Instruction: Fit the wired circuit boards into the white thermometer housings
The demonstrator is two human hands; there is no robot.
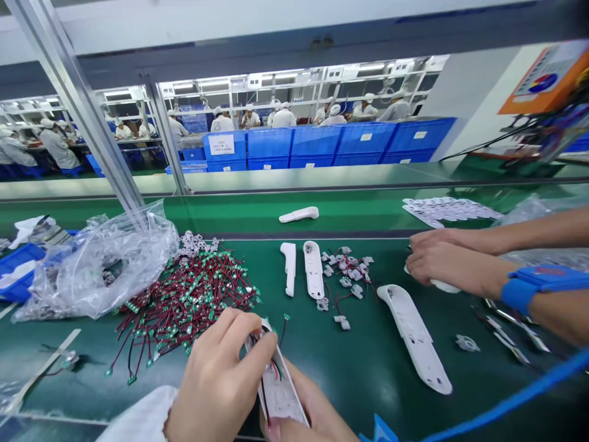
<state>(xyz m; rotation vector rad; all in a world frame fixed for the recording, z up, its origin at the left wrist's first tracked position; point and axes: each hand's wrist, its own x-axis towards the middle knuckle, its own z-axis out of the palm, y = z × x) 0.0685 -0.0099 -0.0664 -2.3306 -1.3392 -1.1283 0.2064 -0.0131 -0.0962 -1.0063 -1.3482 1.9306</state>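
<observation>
White plastic housing (280,396) lies gripped from beneath by the right hand (317,417), long axis running away from the body; left hand (216,380), nearer the wire pile (184,301), pinches its far end

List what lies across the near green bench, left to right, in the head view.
Blue tray → clear plastic bag → pile of red-wired green boards → slim white housing → open white housing → small white clips → long white shell → blue wristband on a co-worker's arm.
</observation>
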